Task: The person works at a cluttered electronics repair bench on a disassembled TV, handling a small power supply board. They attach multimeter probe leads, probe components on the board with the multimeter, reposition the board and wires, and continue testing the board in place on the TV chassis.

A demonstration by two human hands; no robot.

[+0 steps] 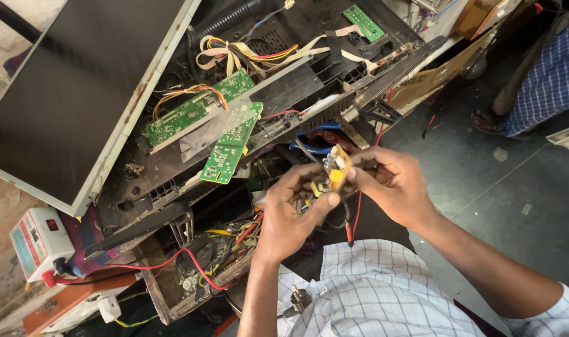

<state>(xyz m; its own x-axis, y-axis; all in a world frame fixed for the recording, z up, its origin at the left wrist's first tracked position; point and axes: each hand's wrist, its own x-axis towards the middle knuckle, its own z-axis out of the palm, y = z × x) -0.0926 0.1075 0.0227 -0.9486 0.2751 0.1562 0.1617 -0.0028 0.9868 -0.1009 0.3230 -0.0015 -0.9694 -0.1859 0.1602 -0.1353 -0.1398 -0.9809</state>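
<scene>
Head view: over a cluttered repair bench, the left hand point(294, 209) and right hand point(384, 181) both close their fingers on a small yellow-and-tan board point(335, 170), held in the air between them, in front of an opened chassis point(297, 81) with green circuit boards point(197, 109). The part looks light, stiff and fragile, with trailing wires point(353, 218); it is probably best gripped by its edges, clear of components and leads.

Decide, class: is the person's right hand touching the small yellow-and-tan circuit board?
Touching. The head view shows the right hand with its fingertips pinching the small circuit board's edge, while the left hand supports it from below.
</scene>
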